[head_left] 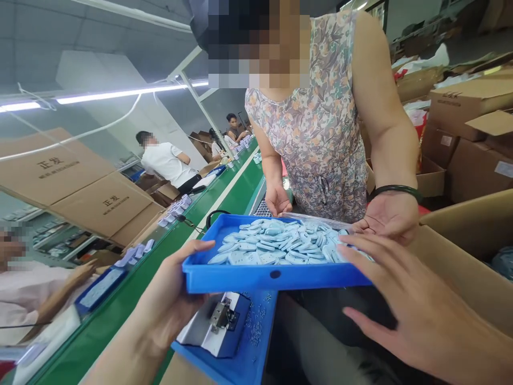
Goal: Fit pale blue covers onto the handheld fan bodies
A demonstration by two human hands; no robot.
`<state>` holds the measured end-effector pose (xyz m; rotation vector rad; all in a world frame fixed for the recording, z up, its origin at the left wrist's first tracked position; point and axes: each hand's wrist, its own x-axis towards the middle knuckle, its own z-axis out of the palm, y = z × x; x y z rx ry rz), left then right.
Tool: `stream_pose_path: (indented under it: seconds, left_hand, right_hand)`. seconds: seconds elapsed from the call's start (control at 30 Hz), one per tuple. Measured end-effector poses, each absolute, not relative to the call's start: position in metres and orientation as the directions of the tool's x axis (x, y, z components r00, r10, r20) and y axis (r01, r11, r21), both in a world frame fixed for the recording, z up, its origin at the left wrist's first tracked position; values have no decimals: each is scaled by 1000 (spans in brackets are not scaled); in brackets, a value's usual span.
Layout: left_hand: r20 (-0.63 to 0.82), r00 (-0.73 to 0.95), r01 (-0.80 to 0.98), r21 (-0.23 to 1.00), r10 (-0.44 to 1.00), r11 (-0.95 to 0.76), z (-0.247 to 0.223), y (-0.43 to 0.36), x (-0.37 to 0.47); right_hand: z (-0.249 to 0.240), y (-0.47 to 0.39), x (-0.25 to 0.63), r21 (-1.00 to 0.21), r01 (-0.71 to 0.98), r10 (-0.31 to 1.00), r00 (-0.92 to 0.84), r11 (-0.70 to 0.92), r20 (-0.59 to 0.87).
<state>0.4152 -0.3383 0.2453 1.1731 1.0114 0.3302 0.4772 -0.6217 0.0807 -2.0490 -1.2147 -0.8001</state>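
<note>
A blue plastic tray (pixel 240 278) heaped with flat light blue plastic pieces (pixel 276 243) is held up in front of me, tilted slightly. My left hand (pixel 170 291) grips its left corner, thumb over the rim and fingers underneath. At the right end my right hand (pixel 404 299) has its fingers spread over the rim, near the pieces; whether it touches the tray I cannot tell. Across from me, a co-worker's hand (pixel 278 199) is at the far rim and the other hand (pixel 390 216), palm up, is by the far right corner.
Below lies another blue tray (pixel 260 353) with small screws and a metal fixture (pixel 224 321). A green conveyor belt (pixel 132 305) runs off to the upper left, with light purple parts beside it. Cardboard boxes (pixel 473 166) are stacked at right; an open carton (pixel 460 246) stands close by.
</note>
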Motion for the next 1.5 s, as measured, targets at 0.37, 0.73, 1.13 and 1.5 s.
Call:
stream_pose_path:
  seconds: [0.37,0.73,1.13,1.5]
  left_hand:
    - [-469,584,348,882,662,318,244,-343,422]
    - [-496,614,387,867,614,314,244,-331,413]
    - [151,612,104,958,776,-267,202,-325,392]
    - [696,556,-358,694,454,-625,180,-328,448]
  right_hand:
    - [58,-588,519,-133,945,621,299,-300,724]
    - [52,-575,522,-44,984,596,140,-173,791]
    - [56,-574,517,-135,984,545,175,-112,820]
    - [51,-585,535,-162,976,581,216,-144,784]
